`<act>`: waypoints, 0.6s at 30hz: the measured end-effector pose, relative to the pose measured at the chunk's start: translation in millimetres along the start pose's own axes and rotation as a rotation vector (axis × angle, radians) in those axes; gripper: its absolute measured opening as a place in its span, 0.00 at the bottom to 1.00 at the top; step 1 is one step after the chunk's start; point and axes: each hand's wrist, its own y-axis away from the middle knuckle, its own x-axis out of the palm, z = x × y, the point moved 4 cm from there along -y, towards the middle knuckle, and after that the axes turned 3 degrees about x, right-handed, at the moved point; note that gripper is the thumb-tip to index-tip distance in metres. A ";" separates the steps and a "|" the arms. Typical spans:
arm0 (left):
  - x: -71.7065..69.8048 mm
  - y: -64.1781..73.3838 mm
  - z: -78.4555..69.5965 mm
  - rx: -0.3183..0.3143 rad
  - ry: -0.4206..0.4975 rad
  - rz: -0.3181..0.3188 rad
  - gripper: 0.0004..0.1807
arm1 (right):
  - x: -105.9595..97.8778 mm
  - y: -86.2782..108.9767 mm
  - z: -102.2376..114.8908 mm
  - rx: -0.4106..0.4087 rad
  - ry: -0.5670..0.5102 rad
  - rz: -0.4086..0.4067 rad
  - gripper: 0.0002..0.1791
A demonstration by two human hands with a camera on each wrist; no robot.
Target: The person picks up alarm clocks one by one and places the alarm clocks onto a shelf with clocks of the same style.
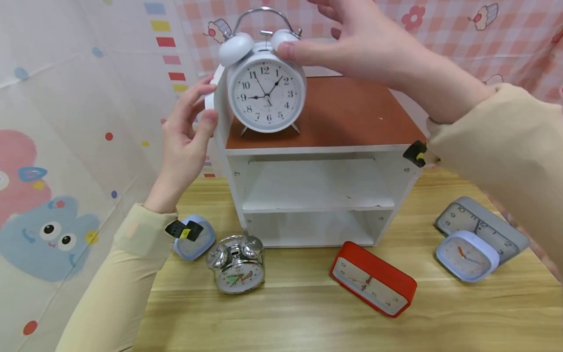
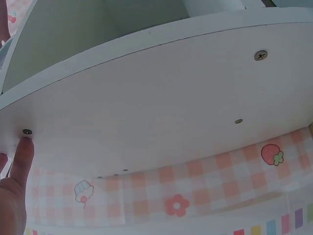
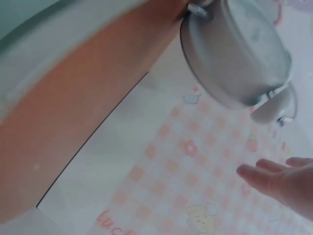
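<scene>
A white twin-bell alarm clock stands on the brown top of a small white shelf unit, near its left end. My right hand is spread beside the clock's bells, its thumb overlapping the right bell in the head view. In the right wrist view, the extended fingers show apart from the clock, with nothing between them. My left hand touches the unit's raised left side panel with fingers and thumb. A fingertip rests by a screw on that panel in the left wrist view.
On the wooden table are a silver twin-bell clock, a red clock, a small blue clock at left, and another blue clock against a grey clock at right. Patterned cloth hangs behind.
</scene>
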 end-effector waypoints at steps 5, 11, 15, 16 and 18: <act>-0.5 0.1 -0.2 0.000 0.000 -0.004 0.23 | -1.8 3.6 -22.4 -0.121 0.009 -0.064 0.51; -0.6 -0.4 -2.0 -0.007 -0.011 0.008 0.23 | 5.0 37.9 -19.6 -0.155 0.120 -0.111 0.54; -1.3 -0.4 -2.0 -0.008 -0.013 0.006 0.23 | 9.5 51.0 -23.1 -0.217 0.145 -0.107 0.57; -1.7 -0.5 -1.9 -0.006 -0.010 0.004 0.23 | 10.4 51.5 -28.2 -0.235 0.149 -0.108 0.58; -2.2 -0.5 -1.8 -0.004 -0.007 0.004 0.23 | 12.4 49.3 -43.7 -0.268 0.159 -0.110 0.63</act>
